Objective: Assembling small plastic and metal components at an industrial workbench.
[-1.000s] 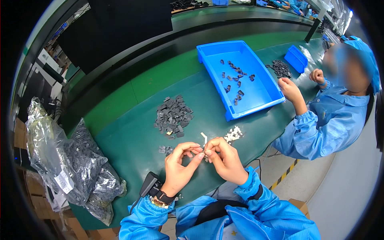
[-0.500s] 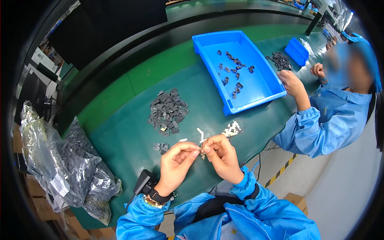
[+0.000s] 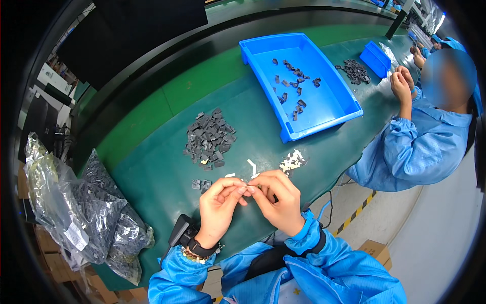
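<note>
My left hand (image 3: 220, 205) and my right hand (image 3: 277, 200) meet above the near edge of the green table, thumbs and forefingers pinched together. Whatever lies between the fingertips is too small and too covered to name. Just beyond the fingers are a few pale strips (image 3: 252, 166). A heap of small dark grey plastic parts (image 3: 210, 137) lies further off to the left, with a smaller cluster of grey parts (image 3: 200, 185) beside my left hand. Right of my fingers sits a small pile of cream-white pieces (image 3: 292, 161).
A large blue tray (image 3: 324, 126) holds scattered dark parts. Clear plastic bags (image 3: 101, 218) of dark parts stand at the left. On the right a co-worker in a blue smock (image 3: 420, 142) sits near another dark heap (image 3: 355, 71) and a small blue bin (image 3: 375, 60).
My pinched hands have shifted slightly left and stay together. The co-worker's nearer hand has moved away from the tray's edge and joined the other hand.
</note>
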### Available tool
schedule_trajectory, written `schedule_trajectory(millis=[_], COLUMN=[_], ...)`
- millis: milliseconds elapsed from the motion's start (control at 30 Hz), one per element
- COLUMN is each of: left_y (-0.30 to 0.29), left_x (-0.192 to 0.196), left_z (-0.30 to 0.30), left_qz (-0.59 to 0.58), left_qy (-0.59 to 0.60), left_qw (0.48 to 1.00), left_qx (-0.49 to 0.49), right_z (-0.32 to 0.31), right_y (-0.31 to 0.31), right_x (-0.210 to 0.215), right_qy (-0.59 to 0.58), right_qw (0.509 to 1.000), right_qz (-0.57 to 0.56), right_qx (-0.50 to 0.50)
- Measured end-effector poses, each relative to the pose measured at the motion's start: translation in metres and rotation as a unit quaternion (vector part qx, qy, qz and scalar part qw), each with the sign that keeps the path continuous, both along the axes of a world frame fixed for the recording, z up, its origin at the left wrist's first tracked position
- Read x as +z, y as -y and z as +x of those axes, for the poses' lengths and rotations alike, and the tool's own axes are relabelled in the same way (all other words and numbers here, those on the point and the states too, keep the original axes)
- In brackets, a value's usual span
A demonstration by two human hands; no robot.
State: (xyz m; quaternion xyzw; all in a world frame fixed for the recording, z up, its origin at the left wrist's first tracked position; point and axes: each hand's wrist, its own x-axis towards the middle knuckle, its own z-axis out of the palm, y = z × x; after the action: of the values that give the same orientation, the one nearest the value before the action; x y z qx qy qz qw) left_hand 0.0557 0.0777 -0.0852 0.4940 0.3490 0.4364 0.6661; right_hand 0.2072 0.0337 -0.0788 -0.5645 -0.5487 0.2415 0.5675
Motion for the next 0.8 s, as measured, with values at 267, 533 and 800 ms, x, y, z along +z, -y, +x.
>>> schedule_trajectory(millis=[267,533,800], left_y=[0.0,0.005,0.01], left_x=[0.0,0.007,0.011], left_z=[0.001,0.004,0.008], left_qz=[0.019,0.097,0.226], left_qy=[-0.017,-0.136,-0.236], left_qw=[0.999,0.984,0.941], left_qx=[0.022,0.062,0.091], right_z=[-0.001,0.002,0.003], right_y=[0.001,-0.002,-0.001], right_x=[-0.006,-0.011,-0.012], right_qy=[0.077,0.136,0.143], right_qw=[0.996,0.988,0.985], right_qz=[0.035,0.073,0.096], right_qx=[0.017,0.022,0.017])
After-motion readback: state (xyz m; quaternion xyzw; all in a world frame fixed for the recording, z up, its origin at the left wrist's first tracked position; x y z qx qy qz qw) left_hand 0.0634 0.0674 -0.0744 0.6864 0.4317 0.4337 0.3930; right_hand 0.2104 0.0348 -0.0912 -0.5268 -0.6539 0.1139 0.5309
